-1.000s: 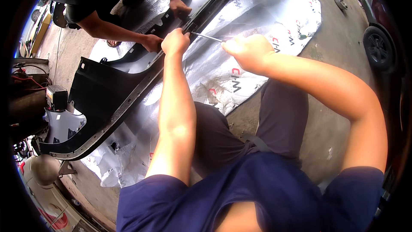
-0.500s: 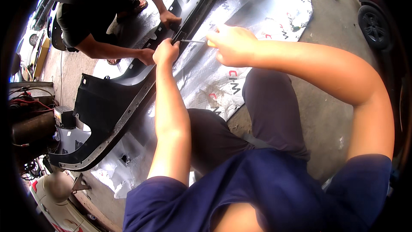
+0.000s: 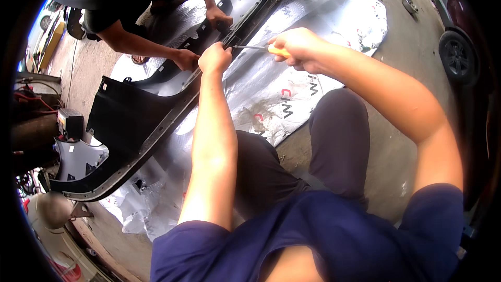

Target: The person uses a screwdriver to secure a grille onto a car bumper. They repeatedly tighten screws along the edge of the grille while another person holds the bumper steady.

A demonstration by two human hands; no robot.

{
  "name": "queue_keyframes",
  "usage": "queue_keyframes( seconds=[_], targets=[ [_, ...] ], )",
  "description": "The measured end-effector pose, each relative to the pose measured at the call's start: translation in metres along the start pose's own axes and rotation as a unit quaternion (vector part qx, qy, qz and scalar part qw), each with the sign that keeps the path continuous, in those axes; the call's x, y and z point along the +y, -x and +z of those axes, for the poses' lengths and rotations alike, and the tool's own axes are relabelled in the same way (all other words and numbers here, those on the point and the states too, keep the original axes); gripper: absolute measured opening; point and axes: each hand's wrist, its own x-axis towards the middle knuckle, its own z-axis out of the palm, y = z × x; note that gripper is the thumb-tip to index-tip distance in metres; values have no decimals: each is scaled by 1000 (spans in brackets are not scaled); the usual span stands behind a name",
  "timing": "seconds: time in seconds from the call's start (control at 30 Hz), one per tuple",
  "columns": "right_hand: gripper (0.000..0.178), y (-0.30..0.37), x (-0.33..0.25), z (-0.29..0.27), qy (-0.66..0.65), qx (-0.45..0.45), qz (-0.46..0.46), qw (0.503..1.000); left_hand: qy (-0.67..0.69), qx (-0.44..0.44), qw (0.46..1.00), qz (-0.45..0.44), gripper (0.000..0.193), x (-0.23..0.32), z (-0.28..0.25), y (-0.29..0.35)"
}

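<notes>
A black car bumper (image 3: 130,105) lies slantwise from the near left to the far middle. My left hand (image 3: 215,58) is closed on its near edge, about halfway along; the fingertips are partly hidden. In my closed right hand (image 3: 302,47) is a screwdriver with a yellow-orange handle (image 3: 278,51). Its thin shaft points left, level, and the tip ends at the bumper's edge right beside my left fingers. What the tip meets is too small to make out. Across from me, another person's two hands (image 3: 219,16) hold the bumper on either side of my left hand.
Silvery foil sheeting (image 3: 276,81) covers the floor beneath the bumper. A dark car's wheel (image 3: 457,56) stands at the far right, with a loose round metal part (image 3: 409,5) beyond. At left is a boxy battery-like object (image 3: 70,124). The other person (image 3: 120,10) bends over the bumper's far side.
The view has shifted a little, moving the scene in the picture. My right hand has changed its hold, so more of the screwdriver's handle shows. Its tip stays by my left fingers.
</notes>
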Motion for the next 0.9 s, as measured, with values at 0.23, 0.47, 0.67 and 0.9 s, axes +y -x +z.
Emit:
queue_keyframes(
  seconds=[0.23,0.47,0.67,0.9],
  targets=[
    [53,31,22,-7,109,-86,-90,986,11,0,1000,-15,43,10,1,4],
    [47,7,37,-26,606,113,-550,563,19,-11,1000,-20,44,3,6,1],
    [47,-2,42,-27,767,115,-538,331,16,-53,997,-52,36,5,12,4],
    [21,-23,52,-13,275,65,-265,922,31,-65,996,-49,31,13,18,-5]
  ],
)
